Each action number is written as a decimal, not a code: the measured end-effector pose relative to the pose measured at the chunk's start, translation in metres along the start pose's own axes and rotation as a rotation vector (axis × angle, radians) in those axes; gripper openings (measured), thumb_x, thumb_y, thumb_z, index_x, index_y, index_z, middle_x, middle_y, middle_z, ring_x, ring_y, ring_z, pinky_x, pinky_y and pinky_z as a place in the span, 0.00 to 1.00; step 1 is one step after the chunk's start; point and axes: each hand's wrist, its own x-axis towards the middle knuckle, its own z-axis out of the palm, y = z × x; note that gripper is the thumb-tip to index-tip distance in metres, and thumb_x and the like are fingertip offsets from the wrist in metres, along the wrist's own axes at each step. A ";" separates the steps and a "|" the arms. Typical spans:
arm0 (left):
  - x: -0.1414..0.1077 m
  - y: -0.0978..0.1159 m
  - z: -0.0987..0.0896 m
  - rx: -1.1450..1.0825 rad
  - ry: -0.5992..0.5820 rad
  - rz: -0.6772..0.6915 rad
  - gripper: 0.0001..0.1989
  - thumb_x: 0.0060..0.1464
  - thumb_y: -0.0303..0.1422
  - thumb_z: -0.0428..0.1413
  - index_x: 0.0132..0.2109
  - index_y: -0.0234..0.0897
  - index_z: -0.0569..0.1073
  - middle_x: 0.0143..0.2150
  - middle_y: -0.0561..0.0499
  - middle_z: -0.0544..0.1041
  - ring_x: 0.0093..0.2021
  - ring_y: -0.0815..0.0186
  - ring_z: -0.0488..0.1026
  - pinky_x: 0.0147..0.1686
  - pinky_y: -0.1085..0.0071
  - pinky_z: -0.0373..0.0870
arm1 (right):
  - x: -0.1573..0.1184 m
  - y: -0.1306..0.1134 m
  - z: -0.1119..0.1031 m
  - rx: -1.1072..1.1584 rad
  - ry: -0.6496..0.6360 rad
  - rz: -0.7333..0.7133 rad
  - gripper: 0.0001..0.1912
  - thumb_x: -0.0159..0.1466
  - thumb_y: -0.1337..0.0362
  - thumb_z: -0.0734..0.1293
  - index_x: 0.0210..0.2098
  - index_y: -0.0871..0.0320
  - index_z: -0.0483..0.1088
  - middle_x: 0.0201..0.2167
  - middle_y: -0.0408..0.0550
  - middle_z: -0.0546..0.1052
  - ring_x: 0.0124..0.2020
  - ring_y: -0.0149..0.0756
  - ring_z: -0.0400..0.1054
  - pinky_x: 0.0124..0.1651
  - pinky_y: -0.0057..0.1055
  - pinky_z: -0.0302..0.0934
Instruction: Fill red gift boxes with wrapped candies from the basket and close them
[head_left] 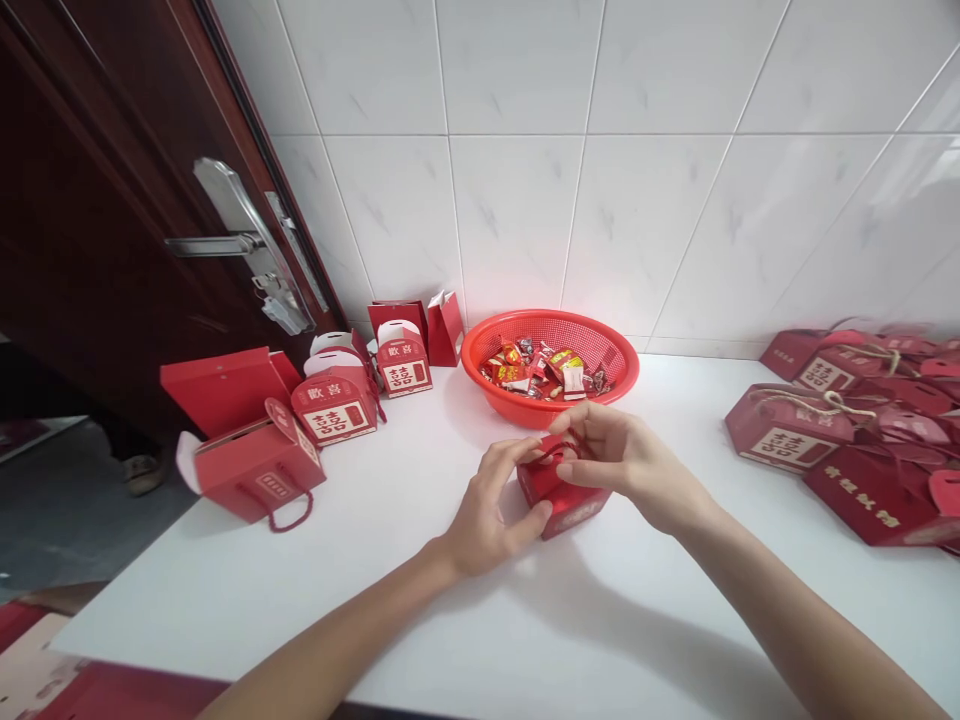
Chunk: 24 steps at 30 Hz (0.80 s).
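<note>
A small red gift box (574,505) stands on the white table (450,630), in front of the basket. My left hand (499,510) grips its left side, with the thumb at the front and the fingers over the top. Above the box, my right hand (619,460) has its thumb and fingers pinched at the dark red cord (546,452); the fingers partly hide the cord and the box top. Just behind sits a red plastic basket (626,372) with wrapped candies (525,368) in it.
Several red boxes (335,405) stand on the left, one with a cord loop (292,520) hanging down. Several closed boxes (787,430), some tied with twine, are grouped on the right. A tiled wall (517,200) rises behind the table; a dark door (112,150) is at the left.
</note>
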 end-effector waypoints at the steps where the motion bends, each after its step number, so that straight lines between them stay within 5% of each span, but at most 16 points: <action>1: 0.000 0.000 0.000 -0.005 -0.007 -0.019 0.28 0.56 0.33 0.61 0.63 0.43 0.65 0.58 0.42 0.71 0.58 0.53 0.71 0.59 0.53 0.70 | 0.001 0.000 -0.002 -0.112 0.022 -0.032 0.13 0.55 0.66 0.71 0.40 0.56 0.70 0.29 0.41 0.72 0.31 0.32 0.67 0.37 0.31 0.64; 8: 0.002 -0.003 0.001 -0.033 -0.097 -0.029 0.26 0.61 0.38 0.58 0.64 0.42 0.65 0.62 0.42 0.71 0.61 0.53 0.70 0.61 0.54 0.69 | 0.005 0.002 -0.006 -0.773 0.312 -0.157 0.10 0.55 0.71 0.61 0.35 0.54 0.69 0.22 0.39 0.67 0.25 0.33 0.61 0.32 0.30 0.57; 15: 0.004 0.000 -0.008 0.040 -0.079 0.060 0.26 0.62 0.37 0.56 0.65 0.41 0.63 0.65 0.41 0.69 0.65 0.52 0.65 0.64 0.52 0.63 | -0.002 -0.008 -0.026 -0.786 0.512 -0.240 0.09 0.58 0.67 0.62 0.36 0.56 0.73 0.28 0.44 0.76 0.30 0.36 0.70 0.38 0.33 0.65; 21: 0.008 -0.004 -0.017 0.097 -0.015 -0.033 0.15 0.62 0.37 0.55 0.55 0.43 0.72 0.54 0.46 0.77 0.55 0.55 0.72 0.57 0.57 0.68 | -0.063 -0.048 -0.073 -0.601 0.696 -0.230 0.04 0.54 0.64 0.71 0.29 0.58 0.77 0.28 0.48 0.80 0.30 0.37 0.74 0.37 0.35 0.69; 24: 0.008 -0.004 -0.018 0.094 -0.044 -0.041 0.13 0.62 0.38 0.55 0.52 0.43 0.74 0.50 0.47 0.78 0.52 0.56 0.73 0.55 0.59 0.70 | -0.113 -0.063 -0.099 -0.567 1.009 -0.294 0.06 0.51 0.64 0.75 0.30 0.56 0.79 0.28 0.49 0.80 0.28 0.38 0.73 0.32 0.36 0.67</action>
